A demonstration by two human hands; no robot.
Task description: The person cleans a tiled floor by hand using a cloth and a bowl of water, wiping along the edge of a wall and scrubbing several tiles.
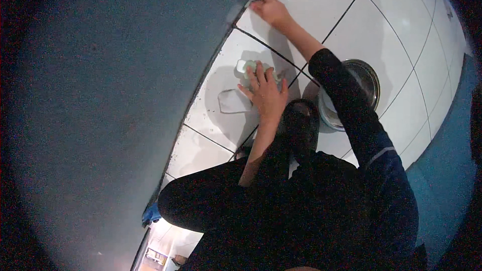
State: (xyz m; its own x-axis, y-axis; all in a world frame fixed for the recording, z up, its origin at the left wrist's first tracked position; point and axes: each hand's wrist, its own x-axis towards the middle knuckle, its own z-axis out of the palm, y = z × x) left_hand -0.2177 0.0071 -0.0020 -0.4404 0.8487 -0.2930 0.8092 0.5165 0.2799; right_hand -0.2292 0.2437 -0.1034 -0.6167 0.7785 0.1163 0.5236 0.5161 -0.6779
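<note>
Pale-green item point(250, 64) lies under left grip point(267, 94), apparently touching.

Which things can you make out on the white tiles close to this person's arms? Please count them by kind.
Pale green item, partly under the left fingers: 1
Squarish pale piece: 1
Round metal-rimmed container, partly hidden by the right sleeve: 1
Total: 3

Whether the blurred right fingers hold anything, I can't tell.

The grey-blue wall point(125, 95) barred the left side, and the right forearm point(304, 38) and a round container point(375, 83), its depth hard to judge, stood to the right; between the right hand point(271, 10) and left hand point(267, 94), floor tiles point(246, 42) offered a gap.
</note>
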